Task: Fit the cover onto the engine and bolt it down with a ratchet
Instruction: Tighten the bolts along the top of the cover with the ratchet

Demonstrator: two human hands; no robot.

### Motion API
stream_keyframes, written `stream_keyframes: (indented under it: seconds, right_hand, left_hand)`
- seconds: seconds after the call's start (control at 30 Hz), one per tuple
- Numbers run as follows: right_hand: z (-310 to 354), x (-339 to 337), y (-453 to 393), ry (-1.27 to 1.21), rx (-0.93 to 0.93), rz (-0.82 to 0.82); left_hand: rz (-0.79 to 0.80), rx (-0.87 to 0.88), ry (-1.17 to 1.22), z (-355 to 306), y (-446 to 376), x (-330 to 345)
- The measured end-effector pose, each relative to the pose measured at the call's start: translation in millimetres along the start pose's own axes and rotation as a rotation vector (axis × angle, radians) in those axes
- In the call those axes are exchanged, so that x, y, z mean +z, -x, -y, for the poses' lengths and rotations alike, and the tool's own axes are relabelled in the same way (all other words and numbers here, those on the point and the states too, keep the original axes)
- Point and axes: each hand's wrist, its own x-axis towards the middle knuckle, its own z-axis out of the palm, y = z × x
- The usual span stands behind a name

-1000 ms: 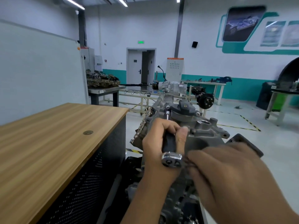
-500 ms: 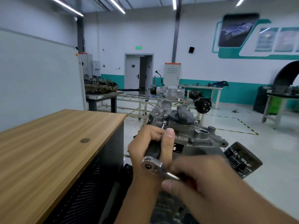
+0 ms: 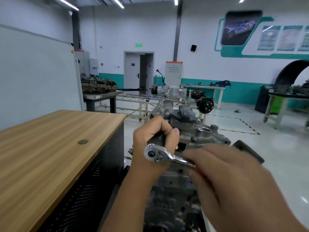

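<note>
With the left hand (image 3: 154, 136) curled round the extension and the right hand (image 3: 234, 180) gripping its handle, the ratchet (image 3: 158, 154) is rigid, smooth steel: hold it firmly.

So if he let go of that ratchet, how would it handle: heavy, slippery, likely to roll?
The ratchet looks like polished steel, so probably stiff and heavy for its size. Its shiny finish may be slippery where bare. The flat head suggests it would lie still rather than roll. The left hand steadies the extension; the right hand holds the handle.
</note>
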Motion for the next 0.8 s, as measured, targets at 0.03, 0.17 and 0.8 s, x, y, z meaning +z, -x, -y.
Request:
stream_keyframes:
  seconds: [0.03,0.17,0.8]
  right_hand:
    - [-9,-4,-1,0.101,-0.007,-0.159]
    - [-8,4,7,0.119,-0.004,-0.235]
    - [23,42,22,-0.065,0.103,-0.18]
  left_hand:
    - [0.048,-0.006,0.0,-1,-2,-3]
    - [-0.102,-0.011,-0.039,-6,0,1]
    - [-0.078,-0.056,-0.104,-7,-9,-1]
